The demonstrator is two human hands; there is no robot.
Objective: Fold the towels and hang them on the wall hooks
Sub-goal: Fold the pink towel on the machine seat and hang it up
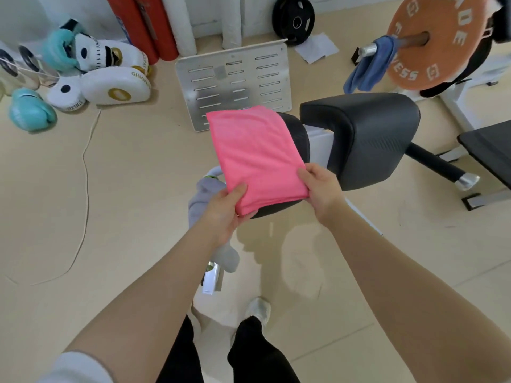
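Over the black padded gym seat (359, 134), the folded pink microfibre towel (254, 153) is pinched at its near corners by the left hand (226, 208) and right hand (320, 189), so align the edges evenly before the next fold.

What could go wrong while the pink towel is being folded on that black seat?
The pink towel hangs past the black pad on the far side. It might slide off if either hand lets go, since the left hand and right hand pinch only the near corners. The grey towel draped on the white bar could get knocked down. The cord on the floor could trip feet on the way to the hooks.
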